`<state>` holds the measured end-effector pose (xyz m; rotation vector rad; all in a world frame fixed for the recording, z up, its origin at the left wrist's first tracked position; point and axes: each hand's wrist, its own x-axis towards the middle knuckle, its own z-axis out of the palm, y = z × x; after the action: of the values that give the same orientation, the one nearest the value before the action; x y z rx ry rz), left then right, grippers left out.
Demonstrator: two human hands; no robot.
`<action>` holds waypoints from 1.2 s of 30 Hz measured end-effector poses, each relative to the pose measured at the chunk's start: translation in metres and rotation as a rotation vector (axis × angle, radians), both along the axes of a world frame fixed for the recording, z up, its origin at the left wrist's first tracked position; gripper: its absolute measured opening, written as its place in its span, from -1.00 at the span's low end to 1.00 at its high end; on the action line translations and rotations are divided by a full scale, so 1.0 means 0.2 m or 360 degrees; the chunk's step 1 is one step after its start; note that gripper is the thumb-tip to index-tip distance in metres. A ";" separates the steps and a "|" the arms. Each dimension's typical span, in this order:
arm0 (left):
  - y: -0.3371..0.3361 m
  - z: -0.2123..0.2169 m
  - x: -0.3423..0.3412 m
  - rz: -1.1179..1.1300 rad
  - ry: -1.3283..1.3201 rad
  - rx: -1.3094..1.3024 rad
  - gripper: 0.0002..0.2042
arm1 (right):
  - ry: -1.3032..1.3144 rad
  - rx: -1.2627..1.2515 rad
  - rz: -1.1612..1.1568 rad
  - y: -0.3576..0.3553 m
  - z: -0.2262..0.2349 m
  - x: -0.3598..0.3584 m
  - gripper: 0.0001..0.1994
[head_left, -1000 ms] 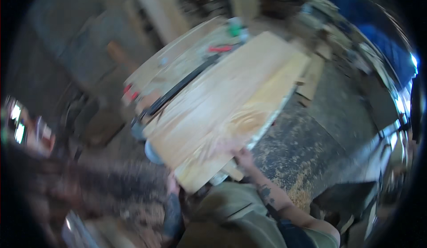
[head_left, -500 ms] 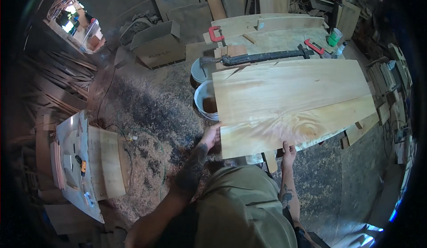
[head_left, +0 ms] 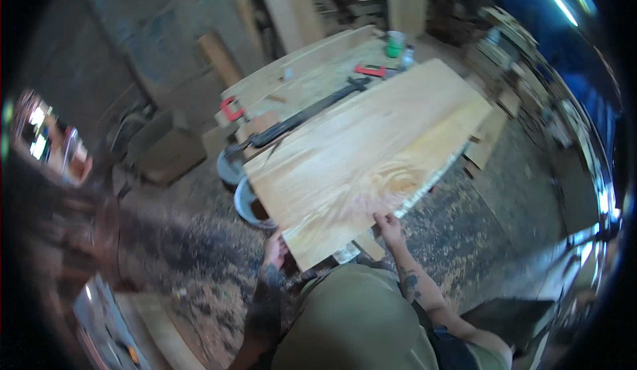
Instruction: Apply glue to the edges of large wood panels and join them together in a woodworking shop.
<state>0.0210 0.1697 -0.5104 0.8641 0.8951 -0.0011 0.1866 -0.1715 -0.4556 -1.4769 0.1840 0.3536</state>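
A wide, pale wooden panel with a swirling grain figure near its front edge lies across the workbench. My left hand grips its left edge near the front corner, with the fingers partly hidden at the board's side. On the front edge, my right hand holds the panel with the thumb on top and the other fingers curled at the edge. Behind the panel lies a long black bar clamp. Two red clamps, one at the left and one farther right, are on the bench.
Two white buckets, the nearer one holding something brown, stand left of the bench. A cup with green on it and a small bottle are at the far end. A cardboard box sits at left. Shavings cover the floor.
My view has swung round and tilted, so the bench and panel now slant up to the right. Both hands keep their hold on the panel, with little shift along its edges.
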 end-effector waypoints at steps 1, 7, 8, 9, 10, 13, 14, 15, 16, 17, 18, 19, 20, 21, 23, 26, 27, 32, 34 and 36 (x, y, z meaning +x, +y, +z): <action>0.00 0.01 0.01 -0.0010 -0.0011 -0.0016 -0.52 | -0.0025 0.0002 -0.0110 -0.01 0.01 -0.01 -0.72; -0.02 0.04 0.04 -0.0021 -0.0077 -0.0112 -0.58 | -0.0019 -0.0220 -0.0085 -0.04 -0.05 0.00 -0.69; -0.02 0.03 0.05 -0.0008 -0.0074 -0.0120 -0.58 | 0.0031 -0.0245 -0.0106 -0.06 -0.07 -0.01 -0.69; -0.02 0.01 0.06 0.0007 -0.0068 -0.0129 -0.58 | 0.0084 -0.0269 -0.0124 -0.06 -0.10 -0.02 -0.69; -0.01 0.00 0.07 -0.0050 -0.0103 -0.0157 -0.57 | -0.0023 -0.0308 -0.0151 -0.11 -0.18 -0.04 -0.68; 0.01 -0.06 0.03 -0.0026 0.0029 -0.0035 -0.58 | -0.0006 -0.0316 -0.0135 -0.18 -0.14 -0.20 -0.67; 0.05 -0.09 0.00 -0.0037 0.0032 -0.0055 -0.59 | 0.0015 -0.0537 -0.0037 -0.21 -0.11 -0.27 -0.67; 0.05 -0.09 -0.01 -0.0017 0.0039 -0.0069 -0.59 | 0.0033 -0.0770 0.0053 -0.28 -0.10 -0.33 -0.67; 0.05 -0.07 0.00 -0.0031 0.0034 -0.0097 -0.62 | 0.0153 -0.0723 0.0018 -0.37 -0.16 -0.38 -0.67; 0.04 -0.05 0.02 -0.0051 0.0027 -0.0123 -0.65 | 0.0272 -0.0671 -0.0024 -0.47 -0.26 -0.43 -0.68; 0.01 0.00 0.06 -0.0036 0.0026 -0.0131 -0.65 | 0.0354 -0.0790 0.0007 -0.59 -0.37 -0.47 -0.68; -0.04 0.05 0.10 -0.0015 -0.0017 -0.0001 -0.70 | 0.0433 -0.0907 0.0041 -0.71 -0.47 -0.52 -0.68; -0.05 0.08 0.11 0.0013 -0.0054 0.0139 -0.74 | 0.0502 -0.0988 0.0005 -0.81 -0.56 -0.57 -0.68; -0.01 0.05 0.08 0.0063 -0.0042 0.0160 -0.74 | 0.0571 -0.1061 0.0000 -0.82 -0.57 -0.58 -0.67; 0.06 -0.02 0.02 0.0119 -0.0140 0.0225 -0.83 | 0.0743 -0.1109 0.0122 -0.83 -0.53 -0.59 -0.67; -0.02 0.02 0.08 0.0083 -0.0113 0.0193 -0.87 | 0.0616 -0.1399 0.0088 -1.15 -0.83 -0.66 -0.68; -0.03 0.03 0.07 0.0121 -0.0111 0.0180 -0.87 | 0.0596 -0.1388 0.0126 -1.21 -0.90 -0.68 -0.68; -0.08 0.06 0.07 0.0238 -0.0022 0.0521 -0.78 | 0.0663 -0.0691 -0.0258 -1.43 -0.83 -0.58 -0.76; -0.12 0.09 0.07 0.0278 0.0032 0.0651 -0.72 | 0.0519 -0.0786 -0.0260 -1.57 -0.86 -0.51 -0.79; -0.15 0.07 0.12 0.0227 -0.0017 0.0622 -0.70 | 0.0460 -0.0665 -0.0331 -1.83 -0.97 -0.46 -0.85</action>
<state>0.0442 0.1392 -0.4961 1.1585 0.9610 0.3110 0.0941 -0.5380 -0.6504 -1.7925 0.6712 0.3727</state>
